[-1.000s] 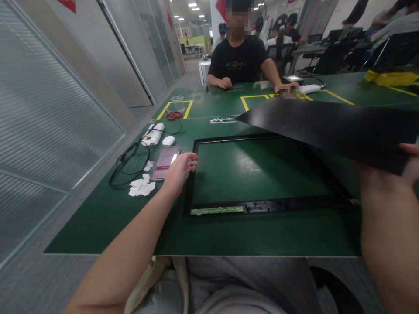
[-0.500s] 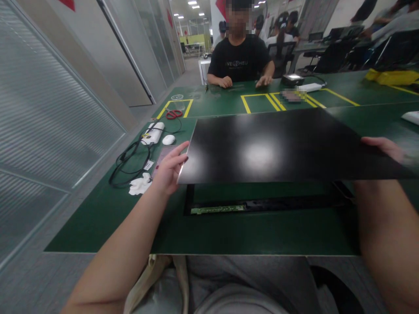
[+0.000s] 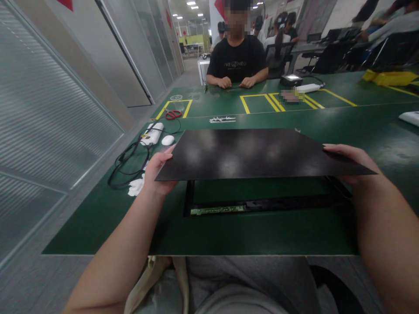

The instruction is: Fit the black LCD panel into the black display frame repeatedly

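A large, thin, dark rectangular panel (image 3: pixel 252 155) is held up above the table by both hands. My left hand (image 3: pixel 160 170) grips its left edge, thumb on top and the other fingers largely hidden underneath. At the opposite edge my right hand (image 3: pixel 352 159) is closed on the panel in the same way. Beneath it on the green table lies a black rectangular frame (image 3: pixel 294 203), its far side covered by the panel. A narrow green circuit board (image 3: pixel 218 210) runs along the near side of that frame.
To the left lie a white power box (image 3: pixel 152 133), black cables (image 3: pixel 122 168), a white mouse-like object (image 3: pixel 168 140), red-handled scissors (image 3: pixel 173 114) and crumpled white tissue (image 3: pixel 135 187). Small white strips (image 3: pixel 222 119) lie beyond the panel. A person in black (image 3: pixel 237 61) sits opposite.
The panel has come lower and nearer, its tilt flatter, with both hands moving along with it. White strips behind it now show. The person opposite has drawn their hands together.
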The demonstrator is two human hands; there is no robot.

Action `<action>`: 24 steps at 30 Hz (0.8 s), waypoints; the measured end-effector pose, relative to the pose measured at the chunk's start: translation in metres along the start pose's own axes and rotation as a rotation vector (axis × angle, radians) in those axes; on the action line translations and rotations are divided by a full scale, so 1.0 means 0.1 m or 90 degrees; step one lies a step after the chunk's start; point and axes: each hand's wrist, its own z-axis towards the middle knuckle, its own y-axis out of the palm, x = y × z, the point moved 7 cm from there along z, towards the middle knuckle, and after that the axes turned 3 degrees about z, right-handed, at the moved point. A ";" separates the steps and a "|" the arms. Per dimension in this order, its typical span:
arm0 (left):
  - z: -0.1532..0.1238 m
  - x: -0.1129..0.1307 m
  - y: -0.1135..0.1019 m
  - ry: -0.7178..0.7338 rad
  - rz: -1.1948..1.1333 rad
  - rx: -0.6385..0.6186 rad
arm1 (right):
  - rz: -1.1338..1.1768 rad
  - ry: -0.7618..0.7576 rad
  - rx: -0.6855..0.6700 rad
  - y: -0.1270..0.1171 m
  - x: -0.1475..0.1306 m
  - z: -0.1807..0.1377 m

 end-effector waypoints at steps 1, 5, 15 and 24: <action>0.00 0.02 -0.02 0.015 0.003 0.008 | -0.006 0.046 -0.009 0.04 0.04 -0.03; -0.01 0.10 -0.05 0.070 0.004 0.018 | -0.060 0.065 -0.002 0.16 0.05 -0.11; -0.01 0.06 -0.01 0.075 -0.049 -0.056 | -0.265 -0.114 0.156 0.09 -0.10 -0.21; -0.10 0.08 0.10 0.106 -0.008 -0.053 | -0.277 -0.107 0.185 0.04 -0.10 -0.18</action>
